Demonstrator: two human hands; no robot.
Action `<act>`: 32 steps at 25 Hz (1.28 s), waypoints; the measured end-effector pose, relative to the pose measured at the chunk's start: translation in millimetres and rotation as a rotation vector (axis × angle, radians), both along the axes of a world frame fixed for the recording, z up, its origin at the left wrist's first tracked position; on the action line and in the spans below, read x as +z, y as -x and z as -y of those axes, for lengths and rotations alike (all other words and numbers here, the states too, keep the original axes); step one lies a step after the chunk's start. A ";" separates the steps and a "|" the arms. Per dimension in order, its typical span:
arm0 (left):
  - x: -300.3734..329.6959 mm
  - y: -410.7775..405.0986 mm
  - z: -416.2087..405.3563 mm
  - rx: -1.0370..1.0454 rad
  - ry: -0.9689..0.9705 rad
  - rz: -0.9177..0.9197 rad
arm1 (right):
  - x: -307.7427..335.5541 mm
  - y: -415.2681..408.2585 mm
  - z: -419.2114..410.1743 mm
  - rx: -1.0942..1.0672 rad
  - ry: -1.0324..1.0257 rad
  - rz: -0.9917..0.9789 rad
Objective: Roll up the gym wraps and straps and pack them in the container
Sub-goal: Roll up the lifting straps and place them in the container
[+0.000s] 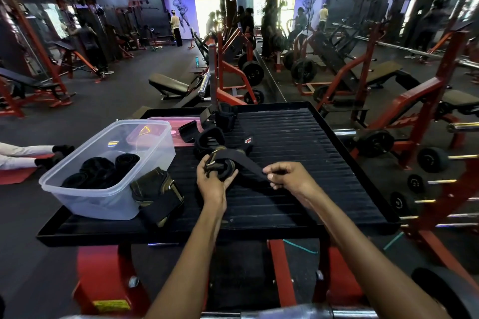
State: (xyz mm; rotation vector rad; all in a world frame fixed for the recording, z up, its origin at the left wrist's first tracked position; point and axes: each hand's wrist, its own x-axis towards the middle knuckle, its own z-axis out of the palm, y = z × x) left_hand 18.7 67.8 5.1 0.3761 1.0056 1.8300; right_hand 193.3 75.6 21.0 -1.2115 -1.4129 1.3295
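head view, frame centre: left hand [212, 179] wrapped around a part-wound roll [220, 167] of black strap, fingers curled over it, thumb on the near side. right hand [283, 176] just right of centre, thumb and fingertips pressed together on the loose tail [252, 166] of the same strap, tail drawn taut between the two hands above the ribbed black platform [298, 142].

clear tub [108, 163] at left of frame, standing on the platform, already holding several dark rolls [101, 171]. pink lid [166, 127] behind it. folded black-and-olive wrap [156, 193] touching the tub's right side. more unrolled straps [212, 127] heaped at upper centre of the platform, one with a red-and-white label.

handling judgement: woven webbing, light, soft, limp, not fragile; likely to spring loose if tension drops. best held as now, roll caged in one palm, tail pinched near the roll and fed in under pull. metal ring glimpsed at the roll, stiffer core, probably useful as a winding start. finished roll to be gripped across its flat faces when carried left to the tub.
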 end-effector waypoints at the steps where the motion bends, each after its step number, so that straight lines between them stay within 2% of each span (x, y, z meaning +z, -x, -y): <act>1: 1.9 -1.1 0.0 -0.029 -0.006 0.037 | -6.1 5.1 -0.8 -0.007 -0.005 0.048; 4: 4.0 -2.5 -1.1 -0.141 0.010 0.050 | -14.1 20.1 -6.4 -0.030 -0.074 0.170; 7: -2.0 -2.7 -5.3 -0.216 0.089 -0.130 | -17.6 33.7 -10.4 -0.067 -0.162 0.328; 11: -8.5 -0.3 -6.4 -0.288 0.060 -0.179 | -24.1 40.7 -14.7 -0.130 -0.261 0.366; 12: -11.5 0.8 -7.9 -0.268 0.049 -0.221 | -25.3 40.4 -14.9 -0.134 -0.291 0.386; 15: -22.7 4.6 -15.6 -0.062 0.119 -0.561 | -26.1 41.3 -12.3 -0.136 -0.382 0.390; 16: -24.5 5.8 -17.3 -0.007 0.147 -0.578 | -24.9 42.5 -11.6 -0.130 -0.413 0.370; 20: -15.9 3.8 -14.4 -0.079 0.092 -0.174 | -15.7 53.9 -7.1 -0.110 -0.505 0.251; 23: -13.5 0.9 -12.5 -0.127 0.124 -0.224 | -15.2 63.3 -8.9 -0.167 -0.495 0.208; 26: -17.0 -0.5 -13.2 -0.196 0.163 -0.250 | -17.3 67.7 -13.0 -0.214 -0.397 0.185; 30: -20.9 -1.3 -13.3 -0.235 0.170 -0.336 | -23.9 64.8 -18.7 -0.226 -0.319 0.167; 32: -22.6 -2.3 -13.7 -0.233 0.173 -0.398 | -28.2 63.8 -21.0 -0.184 -0.251 0.084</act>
